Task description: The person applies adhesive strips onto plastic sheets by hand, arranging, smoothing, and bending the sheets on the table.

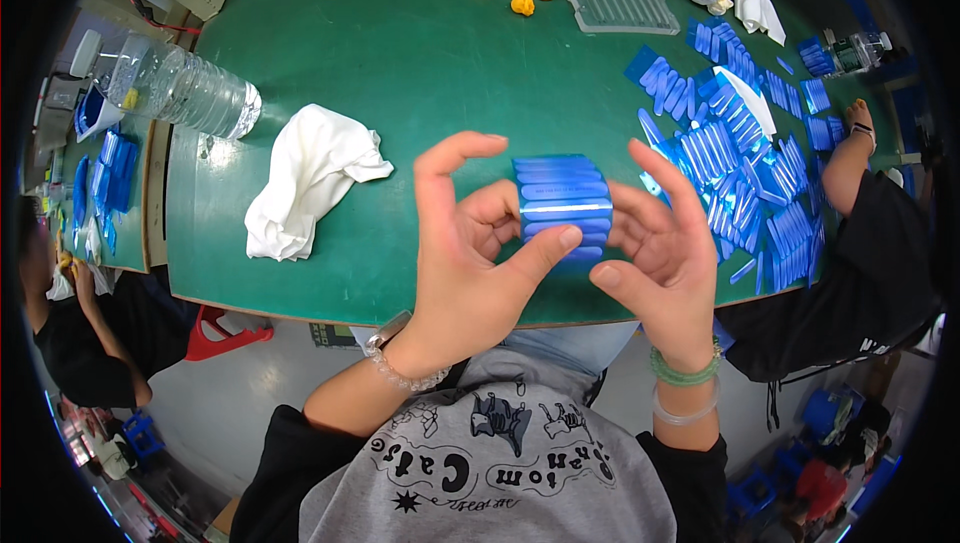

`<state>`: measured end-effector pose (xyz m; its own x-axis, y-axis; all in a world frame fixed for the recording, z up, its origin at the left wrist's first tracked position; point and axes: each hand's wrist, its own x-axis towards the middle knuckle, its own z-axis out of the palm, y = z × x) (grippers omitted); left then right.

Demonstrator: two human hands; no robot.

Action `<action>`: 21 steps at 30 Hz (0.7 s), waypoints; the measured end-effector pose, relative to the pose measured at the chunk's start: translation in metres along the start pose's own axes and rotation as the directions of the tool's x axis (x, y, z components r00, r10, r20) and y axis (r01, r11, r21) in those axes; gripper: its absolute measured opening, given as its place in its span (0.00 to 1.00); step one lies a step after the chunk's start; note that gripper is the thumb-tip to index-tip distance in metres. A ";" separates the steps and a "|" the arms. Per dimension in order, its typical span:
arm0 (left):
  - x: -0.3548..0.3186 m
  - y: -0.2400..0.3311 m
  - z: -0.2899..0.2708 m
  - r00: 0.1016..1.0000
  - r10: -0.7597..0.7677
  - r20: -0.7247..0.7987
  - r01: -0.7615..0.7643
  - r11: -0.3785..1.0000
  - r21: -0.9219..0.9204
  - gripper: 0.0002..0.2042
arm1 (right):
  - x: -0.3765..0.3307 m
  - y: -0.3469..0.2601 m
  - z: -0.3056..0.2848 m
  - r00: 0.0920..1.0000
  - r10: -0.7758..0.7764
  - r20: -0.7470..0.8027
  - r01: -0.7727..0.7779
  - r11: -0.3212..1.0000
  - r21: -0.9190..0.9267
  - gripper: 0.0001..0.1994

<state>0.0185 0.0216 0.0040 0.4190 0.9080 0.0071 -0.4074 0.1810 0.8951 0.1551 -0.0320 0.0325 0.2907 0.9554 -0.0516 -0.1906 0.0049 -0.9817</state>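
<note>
My left hand (470,273) pinches a curved blue ribbed strip (563,198) between thumb and fingers, thumb on its front face. Slender shiny segments lie side by side along the strip. Close by its right edge is my right hand (660,253), with thumb and index finger spread wide apart. The other right fingers curl near that edge, and whether they touch it I cannot tell. A heap of similar blue strips (735,158) covers the right side of the green table (430,73), with some loose single pieces at its edges.
A crumpled white cloth (310,183) and a large clear bottle (180,83) lie to the left. Farther back are several small orange-yellow caps (521,5) and a clear ridged tray (620,6). At the right, another person's arm (850,163) rests near the heap.
</note>
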 end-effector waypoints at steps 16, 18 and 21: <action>-0.006 0.014 0.005 1.000 -0.005 0.008 0.004 0.992 0.126 0.37 | 0.003 0.011 -0.004 0.999 0.032 0.028 -0.032 0.999 0.006 0.31; -0.001 0.017 0.007 0.998 -0.011 -0.057 0.018 0.992 0.128 0.36 | -0.001 0.013 -0.006 0.998 0.054 0.025 -0.053 0.998 -0.021 0.30; 0.000 0.013 -0.009 0.999 0.025 0.047 -0.031 0.989 0.145 0.36 | -0.005 0.010 -0.003 0.992 0.120 0.023 -0.119 0.991 -0.057 0.31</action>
<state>0.0054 0.0271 0.0118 0.4463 0.8935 0.0503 -0.2984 0.0956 0.9496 0.1550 -0.0374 0.0227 0.2439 0.9556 -0.1651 -0.1697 -0.1255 -0.9775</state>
